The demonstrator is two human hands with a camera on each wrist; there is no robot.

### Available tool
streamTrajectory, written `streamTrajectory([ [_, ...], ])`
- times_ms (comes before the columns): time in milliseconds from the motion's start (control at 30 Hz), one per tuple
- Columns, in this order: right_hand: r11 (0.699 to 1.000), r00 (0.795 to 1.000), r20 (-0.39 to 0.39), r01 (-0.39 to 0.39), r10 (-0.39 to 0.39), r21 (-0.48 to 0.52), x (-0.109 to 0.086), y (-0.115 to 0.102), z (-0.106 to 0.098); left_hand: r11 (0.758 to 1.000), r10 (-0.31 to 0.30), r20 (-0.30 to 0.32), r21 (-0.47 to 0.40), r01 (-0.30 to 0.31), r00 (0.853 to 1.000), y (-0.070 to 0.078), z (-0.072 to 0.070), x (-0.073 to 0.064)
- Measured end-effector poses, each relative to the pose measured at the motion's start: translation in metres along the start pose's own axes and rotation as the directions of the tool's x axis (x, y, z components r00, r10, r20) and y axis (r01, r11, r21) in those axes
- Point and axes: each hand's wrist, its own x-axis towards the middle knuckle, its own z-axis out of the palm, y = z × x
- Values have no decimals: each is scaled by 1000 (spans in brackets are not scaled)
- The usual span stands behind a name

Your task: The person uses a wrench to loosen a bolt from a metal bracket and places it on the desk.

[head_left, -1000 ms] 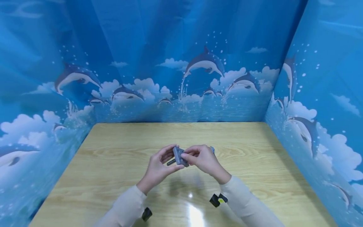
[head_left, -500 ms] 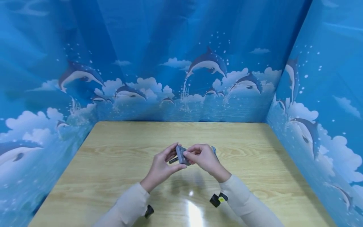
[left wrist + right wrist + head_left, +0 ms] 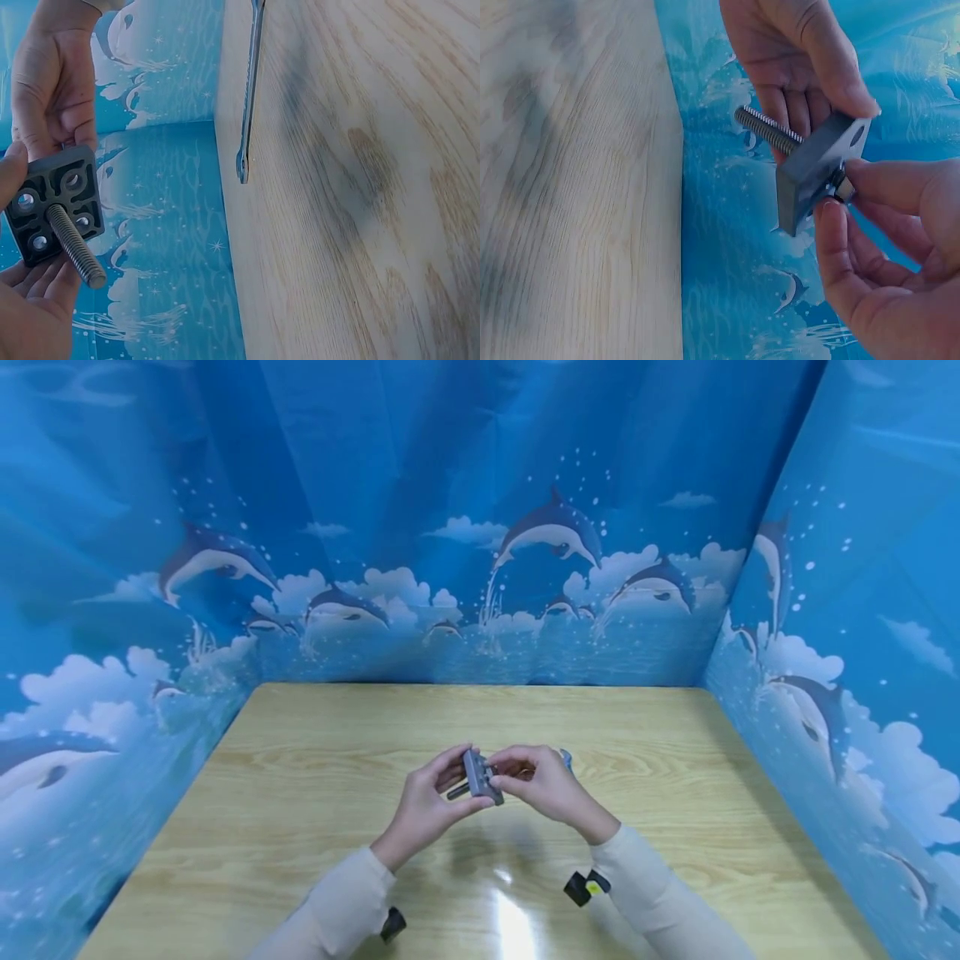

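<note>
My left hand (image 3: 422,808) holds a small grey square plate (image 3: 52,189) by its edges, thumb at the bottom and fingers at the top. The plate has a hole near each corner. Through its middle runs a threaded bolt (image 3: 77,247), whose shank sticks out towards my left palm. On the opposite face, the fingertips and thumb of my right hand (image 3: 546,787) pinch the metal hex head (image 3: 845,187) of the bolt. That head stands slightly off the plate in the right wrist view, and my fingers partly cover it.
A wrench (image 3: 250,90) lies on the wood-grain table (image 3: 337,735) beyond my right hand, which partly hides it in the head view. Blue dolphin-printed curtains (image 3: 420,460) enclose the table at the back and both sides.
My right fingers have drawn slightly right from the plate, so more of the bolt's head end shows. My left hand keeps its hold on the plate with little movement.
</note>
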Motion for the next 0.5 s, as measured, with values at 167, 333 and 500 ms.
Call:
streamTrajectory([
  [167,998,998,38,50,-52,47,-2,4,-4,999,-31,15,-37,31,999,1,0,-1],
  [333,998,995,70,67,-67,-1,-4,6,-6,997,-56,28,-41,57,998,3,0,-3],
  [500,999,996,87,-29,31,-20,-5,7,-7,999,-37,22,-24,38,999,2,1,-3],
])
